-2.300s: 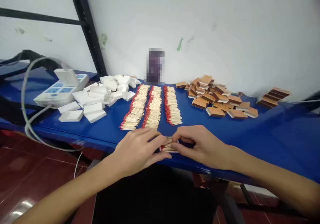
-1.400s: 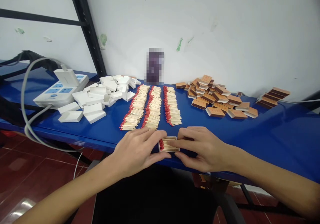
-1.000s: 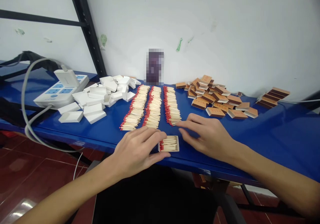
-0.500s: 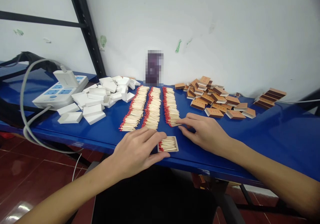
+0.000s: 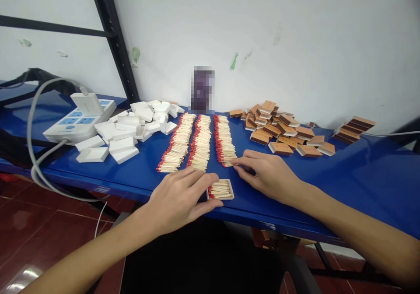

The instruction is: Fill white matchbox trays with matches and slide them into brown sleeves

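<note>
My left hand (image 5: 187,195) grips a small white matchbox tray (image 5: 232,197) at the table's front edge, thumb on its near side and fingers on its far side. Red-tipped matches (image 5: 221,190) lie side by side in this tray, heads toward the left. My right hand (image 5: 262,171) is closed, its thumb and index finger pinching the plain ends of matches (image 5: 229,163) at the near end of the right-hand row (image 5: 225,136). Two more match rows, a middle one (image 5: 201,141) and a left one (image 5: 179,141), run alongside; their heads also point left.
White trays (image 5: 123,149) are heaped at left beside a power strip (image 5: 78,121) with a plugged-in charger and cable. Brown matchbox sleeves (image 5: 278,130) form a pile at right, with another stack (image 5: 354,128) farther right. A blurred upright object (image 5: 202,89) stands against the wall.
</note>
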A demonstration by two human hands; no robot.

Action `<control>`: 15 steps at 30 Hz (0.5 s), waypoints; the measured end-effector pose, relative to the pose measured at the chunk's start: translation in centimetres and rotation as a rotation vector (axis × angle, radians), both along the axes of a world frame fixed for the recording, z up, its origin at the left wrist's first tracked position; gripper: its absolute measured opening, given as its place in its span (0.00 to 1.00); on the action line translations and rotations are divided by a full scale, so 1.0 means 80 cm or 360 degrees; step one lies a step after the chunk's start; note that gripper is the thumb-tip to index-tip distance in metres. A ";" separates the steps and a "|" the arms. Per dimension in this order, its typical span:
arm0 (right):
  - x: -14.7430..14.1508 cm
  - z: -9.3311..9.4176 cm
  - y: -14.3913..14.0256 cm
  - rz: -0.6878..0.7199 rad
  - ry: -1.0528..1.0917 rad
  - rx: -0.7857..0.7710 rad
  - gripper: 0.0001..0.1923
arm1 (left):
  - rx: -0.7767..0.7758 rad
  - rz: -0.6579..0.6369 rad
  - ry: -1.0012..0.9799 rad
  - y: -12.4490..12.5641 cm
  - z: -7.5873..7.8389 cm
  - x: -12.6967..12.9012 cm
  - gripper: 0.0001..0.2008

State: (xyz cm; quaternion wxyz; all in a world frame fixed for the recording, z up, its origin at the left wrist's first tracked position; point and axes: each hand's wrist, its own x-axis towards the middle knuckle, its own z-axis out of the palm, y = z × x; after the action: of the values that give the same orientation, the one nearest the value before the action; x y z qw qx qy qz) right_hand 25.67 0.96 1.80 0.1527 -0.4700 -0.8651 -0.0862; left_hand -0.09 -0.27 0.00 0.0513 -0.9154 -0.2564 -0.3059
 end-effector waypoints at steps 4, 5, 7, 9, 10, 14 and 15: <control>-0.001 0.000 0.000 0.0028 0.0057 -0.0021 0.11 | -0.0015 -0.0004 0.0010 0.001 0.001 0.001 0.17; -0.002 0.001 -0.001 0.0038 0.0075 -0.0019 0.10 | -0.0016 -0.0003 0.0010 0.001 0.001 0.001 0.17; -0.003 0.001 -0.001 0.0062 0.0115 -0.0017 0.10 | -0.0014 0.0001 0.0006 0.001 0.000 0.001 0.17; -0.004 0.001 -0.002 0.0088 0.0151 -0.0028 0.09 | -0.0014 0.0003 0.0004 0.001 0.000 0.001 0.17; -0.004 0.001 -0.002 0.0099 0.0163 -0.0031 0.09 | -0.0017 0.0004 0.0004 0.001 0.000 0.001 0.17; -0.003 0.002 -0.003 0.0110 0.0191 0.0040 0.11 | -0.0041 0.0005 0.0011 0.002 0.000 0.001 0.17; -0.002 0.002 -0.003 0.0101 0.0188 0.0067 0.12 | -0.0045 0.0006 0.0011 0.002 -0.001 0.001 0.17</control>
State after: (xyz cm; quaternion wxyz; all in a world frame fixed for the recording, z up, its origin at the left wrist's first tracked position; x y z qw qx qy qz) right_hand 25.47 0.68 1.94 0.2162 -0.4433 -0.8669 -0.0716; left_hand -0.01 -0.12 -0.06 0.0398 -0.9166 -0.2622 -0.2991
